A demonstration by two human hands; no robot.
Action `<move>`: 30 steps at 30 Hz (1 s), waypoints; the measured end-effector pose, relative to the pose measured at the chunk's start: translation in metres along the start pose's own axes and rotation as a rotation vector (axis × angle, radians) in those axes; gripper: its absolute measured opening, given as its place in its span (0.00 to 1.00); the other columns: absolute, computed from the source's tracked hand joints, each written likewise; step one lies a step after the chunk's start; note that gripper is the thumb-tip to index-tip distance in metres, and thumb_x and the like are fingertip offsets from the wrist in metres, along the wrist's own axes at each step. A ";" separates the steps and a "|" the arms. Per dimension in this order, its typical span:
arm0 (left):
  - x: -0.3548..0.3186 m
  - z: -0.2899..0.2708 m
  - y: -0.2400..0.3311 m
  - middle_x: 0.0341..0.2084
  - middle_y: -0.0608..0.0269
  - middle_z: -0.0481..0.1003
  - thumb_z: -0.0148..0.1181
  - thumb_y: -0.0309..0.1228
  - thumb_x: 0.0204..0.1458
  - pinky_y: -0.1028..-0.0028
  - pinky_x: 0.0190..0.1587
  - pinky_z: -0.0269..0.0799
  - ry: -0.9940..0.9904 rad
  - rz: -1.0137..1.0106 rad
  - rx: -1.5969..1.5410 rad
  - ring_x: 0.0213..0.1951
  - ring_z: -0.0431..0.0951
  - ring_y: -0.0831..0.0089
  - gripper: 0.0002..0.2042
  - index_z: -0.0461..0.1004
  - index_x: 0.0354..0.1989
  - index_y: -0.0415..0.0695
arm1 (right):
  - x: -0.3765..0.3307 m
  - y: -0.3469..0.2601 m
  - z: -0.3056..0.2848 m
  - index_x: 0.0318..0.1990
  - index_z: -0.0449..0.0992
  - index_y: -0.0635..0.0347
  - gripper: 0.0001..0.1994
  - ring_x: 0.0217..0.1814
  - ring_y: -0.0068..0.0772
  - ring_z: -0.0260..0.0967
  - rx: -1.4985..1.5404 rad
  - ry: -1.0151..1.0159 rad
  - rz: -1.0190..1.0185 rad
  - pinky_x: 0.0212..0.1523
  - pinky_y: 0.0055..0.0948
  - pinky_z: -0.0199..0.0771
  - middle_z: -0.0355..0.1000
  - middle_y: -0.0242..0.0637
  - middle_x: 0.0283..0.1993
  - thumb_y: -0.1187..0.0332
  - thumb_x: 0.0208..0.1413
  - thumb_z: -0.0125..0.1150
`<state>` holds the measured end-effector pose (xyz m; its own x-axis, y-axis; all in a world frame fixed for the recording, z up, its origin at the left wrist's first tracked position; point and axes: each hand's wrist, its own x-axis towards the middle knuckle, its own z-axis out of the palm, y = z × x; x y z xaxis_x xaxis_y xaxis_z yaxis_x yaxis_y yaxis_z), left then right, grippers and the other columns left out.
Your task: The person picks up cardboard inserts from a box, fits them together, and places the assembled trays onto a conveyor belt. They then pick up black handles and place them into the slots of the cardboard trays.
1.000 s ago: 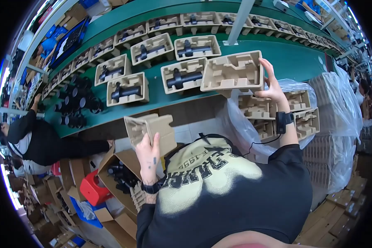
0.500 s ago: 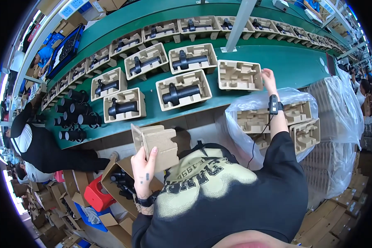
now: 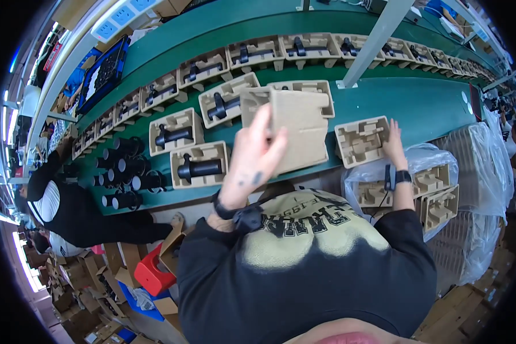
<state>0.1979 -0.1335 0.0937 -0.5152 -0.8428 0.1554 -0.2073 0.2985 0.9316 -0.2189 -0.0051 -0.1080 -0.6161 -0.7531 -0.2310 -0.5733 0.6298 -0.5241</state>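
My left hand (image 3: 255, 152) is closed round the left side of a brown moulded-pulp tray (image 3: 301, 133), held above the bench with its plain face toward me. It hides most of what lies behind it. My right hand (image 3: 393, 144), fingers stretched out, rests against the right edge of another pulp tray (image 3: 358, 157). That one lies on the bench with its moulded compartments upward and nothing in them. To the left, pulp trays (image 3: 180, 150) hold black cylindrical devices (image 3: 200, 168) with a ring-like clamp near one end.
A row of filled trays (image 3: 203, 71) curves along the green bench (image 3: 436, 114). Black cylinders (image 3: 135, 166) cluster at its left end, near a person in black (image 3: 92, 206). A grey post (image 3: 378, 43) rises from the bench. A plastic bag (image 3: 352, 189) of trays sits right; a red stool (image 3: 155, 275) stands lower left.
My left hand has raised its tray from beside my body to over the bench. The tray by my right hand has come nearer and turned slightly. The whole view has shifted.
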 end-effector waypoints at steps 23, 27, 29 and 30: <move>0.005 0.030 -0.100 0.51 0.56 0.74 0.50 0.27 0.60 0.74 0.56 0.66 -0.302 -0.182 -0.195 0.53 0.73 0.70 0.19 0.65 0.60 0.38 | 0.107 -0.018 -0.014 0.54 0.70 0.65 0.17 0.34 0.24 0.72 0.842 0.400 0.098 0.31 0.23 0.73 0.75 0.33 0.41 0.74 0.57 0.51; -0.075 -0.010 -0.125 0.47 0.56 0.76 0.51 0.27 0.60 0.76 0.52 0.68 0.175 -0.424 -0.189 0.48 0.75 0.73 0.16 0.68 0.56 0.37 | 0.171 0.030 0.036 0.48 0.73 0.65 0.15 0.37 0.48 0.74 -0.041 0.293 -0.453 0.38 0.40 0.75 0.75 0.53 0.38 0.71 0.54 0.53; -0.124 -0.032 -0.124 0.47 0.56 0.75 0.51 0.27 0.60 0.75 0.52 0.68 0.401 -0.534 -0.164 0.48 0.75 0.72 0.16 0.69 0.55 0.36 | 0.167 0.041 0.042 0.43 0.74 0.66 0.12 0.40 0.55 0.73 0.089 0.198 -0.314 0.38 0.43 0.73 0.75 0.53 0.38 0.68 0.56 0.52; -0.143 -0.035 -0.129 0.47 0.55 0.76 0.51 0.28 0.60 0.75 0.52 0.68 0.520 -0.543 -0.101 0.47 0.75 0.71 0.16 0.69 0.55 0.36 | 0.163 0.032 0.039 0.39 0.75 0.66 0.09 0.38 0.54 0.73 -0.266 0.212 -0.191 0.37 0.41 0.74 0.75 0.53 0.38 0.71 0.56 0.52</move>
<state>0.3280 -0.0671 -0.0375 0.1010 -0.9697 -0.2223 -0.2299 -0.2401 0.9431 -0.3167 -0.1151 -0.1939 -0.5665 -0.8231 0.0395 -0.7914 0.5301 -0.3043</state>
